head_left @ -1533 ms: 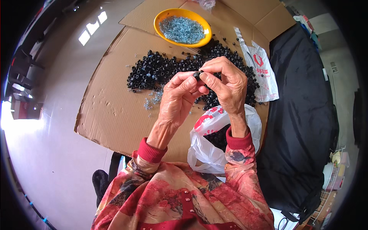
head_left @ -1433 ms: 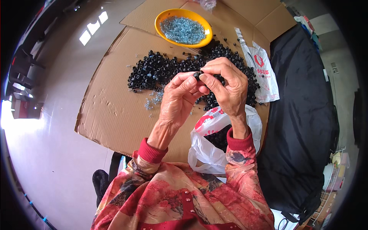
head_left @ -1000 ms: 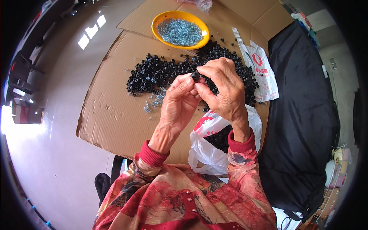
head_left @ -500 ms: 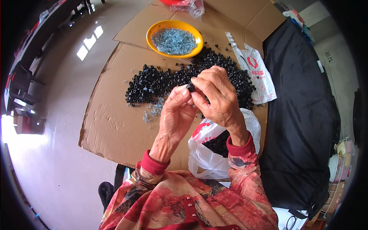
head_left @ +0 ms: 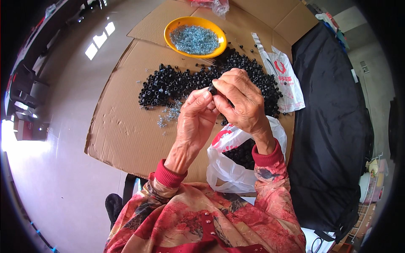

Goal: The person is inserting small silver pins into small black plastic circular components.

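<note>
Between the fingertips of both hands is a small round black plastic piece [head_left: 212, 90]. My left hand [head_left: 195, 116] pinches it from the left with thumb and finger. My right hand [head_left: 241, 101] closes on it from the right, its curled fingers hiding part of it. Just beyond the hands spreads a heap of similar black pieces [head_left: 168, 86], many of them hollow. Small clear bluish bits [head_left: 168, 116] lie loose by my left hand. More of these fill a yellow bowl [head_left: 168, 42] farther off. What they are exactly is too small to tell.
Under my right forearm sits a white plastic bag [head_left: 219, 168] holding more black pieces. Another white bag [head_left: 291, 90] lies flat at the right. Everything rests on cardboard [head_left: 118, 130]. A large black cloth-like cover [head_left: 329, 126] stands along the right side.
The black piece has turned between my fingertips, and its rounded side now shows more. My fingers have shifted slightly around it. The whole view has moved a little.
</note>
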`<state>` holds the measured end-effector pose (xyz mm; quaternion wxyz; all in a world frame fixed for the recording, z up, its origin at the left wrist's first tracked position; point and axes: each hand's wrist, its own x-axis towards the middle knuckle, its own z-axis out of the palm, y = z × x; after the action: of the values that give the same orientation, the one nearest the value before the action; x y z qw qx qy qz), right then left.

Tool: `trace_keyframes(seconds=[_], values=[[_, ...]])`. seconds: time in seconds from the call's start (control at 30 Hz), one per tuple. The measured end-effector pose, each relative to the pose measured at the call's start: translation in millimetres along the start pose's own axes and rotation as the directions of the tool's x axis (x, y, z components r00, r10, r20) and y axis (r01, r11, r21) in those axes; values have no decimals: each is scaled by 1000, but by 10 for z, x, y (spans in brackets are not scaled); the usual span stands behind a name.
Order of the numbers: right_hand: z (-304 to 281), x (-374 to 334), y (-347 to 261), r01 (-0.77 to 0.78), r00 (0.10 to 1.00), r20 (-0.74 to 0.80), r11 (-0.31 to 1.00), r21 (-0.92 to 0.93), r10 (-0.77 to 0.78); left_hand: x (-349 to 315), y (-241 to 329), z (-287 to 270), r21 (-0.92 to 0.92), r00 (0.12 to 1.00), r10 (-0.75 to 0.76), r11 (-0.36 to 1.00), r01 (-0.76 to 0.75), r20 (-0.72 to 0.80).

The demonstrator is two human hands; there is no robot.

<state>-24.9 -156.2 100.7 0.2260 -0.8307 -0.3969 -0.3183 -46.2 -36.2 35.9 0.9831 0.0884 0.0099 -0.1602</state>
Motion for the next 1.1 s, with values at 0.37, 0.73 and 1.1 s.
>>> trace_keyframes(seconds=[0.37,0.73,1.1], values=[[112,-85,64,23,999,-41,998,65,-21,-4,9,19,95,998,40,995,-35,-56],[81,-186,221,-85,996,-2,996,-6,85,147,31,-182,195,999,-1,981,-10,53],[-668,-769,-101,-265,875,399,961,-82,275,142,354,-209,391,984,176,908,-153,-24]])
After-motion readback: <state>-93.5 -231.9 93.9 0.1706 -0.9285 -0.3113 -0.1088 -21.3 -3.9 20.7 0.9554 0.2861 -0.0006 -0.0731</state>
